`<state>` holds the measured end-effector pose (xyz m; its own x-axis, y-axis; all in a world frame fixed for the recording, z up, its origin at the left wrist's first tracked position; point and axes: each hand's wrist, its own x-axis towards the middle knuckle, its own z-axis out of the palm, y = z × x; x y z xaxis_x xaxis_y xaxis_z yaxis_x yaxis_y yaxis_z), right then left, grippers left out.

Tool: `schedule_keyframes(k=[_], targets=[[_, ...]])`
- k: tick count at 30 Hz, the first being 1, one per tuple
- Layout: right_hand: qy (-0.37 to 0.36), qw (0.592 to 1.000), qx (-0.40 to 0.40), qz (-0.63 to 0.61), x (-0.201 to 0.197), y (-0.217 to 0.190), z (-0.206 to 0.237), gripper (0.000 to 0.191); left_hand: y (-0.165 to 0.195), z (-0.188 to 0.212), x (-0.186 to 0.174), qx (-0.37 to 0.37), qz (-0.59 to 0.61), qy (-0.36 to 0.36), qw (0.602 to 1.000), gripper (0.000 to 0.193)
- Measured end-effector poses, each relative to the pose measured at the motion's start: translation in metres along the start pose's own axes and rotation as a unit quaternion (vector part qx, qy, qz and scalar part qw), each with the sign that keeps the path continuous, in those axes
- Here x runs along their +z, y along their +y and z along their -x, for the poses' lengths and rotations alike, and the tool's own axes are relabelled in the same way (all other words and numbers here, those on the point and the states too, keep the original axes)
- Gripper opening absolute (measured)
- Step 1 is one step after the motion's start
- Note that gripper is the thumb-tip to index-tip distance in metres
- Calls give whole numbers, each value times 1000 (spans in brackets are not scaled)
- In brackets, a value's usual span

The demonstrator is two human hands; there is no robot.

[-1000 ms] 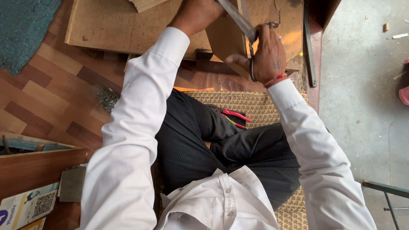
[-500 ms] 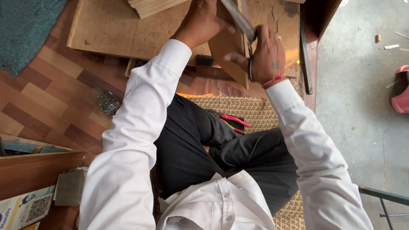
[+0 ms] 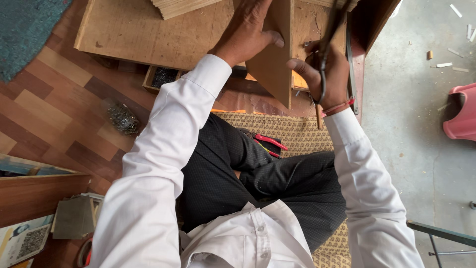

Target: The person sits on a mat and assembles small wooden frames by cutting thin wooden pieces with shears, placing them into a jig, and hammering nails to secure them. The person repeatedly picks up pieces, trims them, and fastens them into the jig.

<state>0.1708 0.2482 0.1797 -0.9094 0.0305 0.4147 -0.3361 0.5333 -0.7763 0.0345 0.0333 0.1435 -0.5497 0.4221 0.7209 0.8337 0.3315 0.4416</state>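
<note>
My left hand grips the upper part of a brown pointed piece of board, thumb across its face. The piece stands with its tip down over the edge of a large plywood board on the floor. My right hand is closed round the looped handle of a dark metal cutting tool, right beside the piece's right edge, thumb touching it. The tool's blade runs up out of view. I sit cross-legged in a white shirt and black trousers.
Red-handled pliers lie on the woven mat by my knee. A clear bag of nails and a small tray of dark screws sit left. A pink plastic object stands on the concrete at right.
Both hands and the board piece sit lower and nearer in view. My left hand has come fully onto the piece, which now hangs point-down between my hands.
</note>
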Motion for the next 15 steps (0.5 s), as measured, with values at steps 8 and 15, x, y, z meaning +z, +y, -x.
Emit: schedule_keyframes(k=[8, 15], targets=[[47, 984, -42, -168, -6, -11, 8, 37, 73, 12, 17, 64, -122, 42, 990, 100], [100, 968, 30, -228, -20, 12, 63, 34, -9, 50, -6, -49, -67, 66, 994, 58]])
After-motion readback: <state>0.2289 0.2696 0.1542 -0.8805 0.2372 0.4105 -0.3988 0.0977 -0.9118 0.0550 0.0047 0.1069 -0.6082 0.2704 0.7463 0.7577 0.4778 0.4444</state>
